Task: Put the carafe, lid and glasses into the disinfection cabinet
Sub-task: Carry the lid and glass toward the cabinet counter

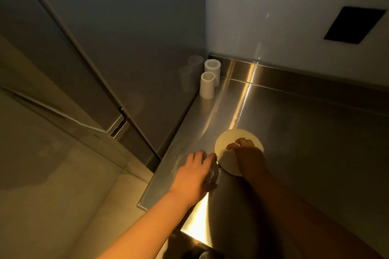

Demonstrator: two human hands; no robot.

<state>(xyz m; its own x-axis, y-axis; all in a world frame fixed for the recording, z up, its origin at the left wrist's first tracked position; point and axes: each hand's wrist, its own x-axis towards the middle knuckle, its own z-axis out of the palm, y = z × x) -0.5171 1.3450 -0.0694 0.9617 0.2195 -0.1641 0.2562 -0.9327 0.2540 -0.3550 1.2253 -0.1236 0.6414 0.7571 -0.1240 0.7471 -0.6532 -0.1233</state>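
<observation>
— What have the hands got?
— The left hand (pixel 197 171) curls round a clear glass (pixel 211 171) on the steel counter (pixel 294 132); its axis is too blurred to tell. The right hand (pixel 244 149) pinches the round pale lid (pixel 231 143), lying flat beside the glass.
— Anything nearby?
— Two white cups (pixel 208 84) upright, well beyond the lid, in the counter's far corner.

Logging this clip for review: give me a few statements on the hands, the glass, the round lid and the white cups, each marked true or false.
1. The left hand grips a clear glass. True.
2. The right hand hangs idle above the steel counter. False: its fingers are on the pale round lid.
3. Two white cups stand in the far corner. True.
4. The lid rests on the white cups. False: it lies near the hands, far from them.
</observation>
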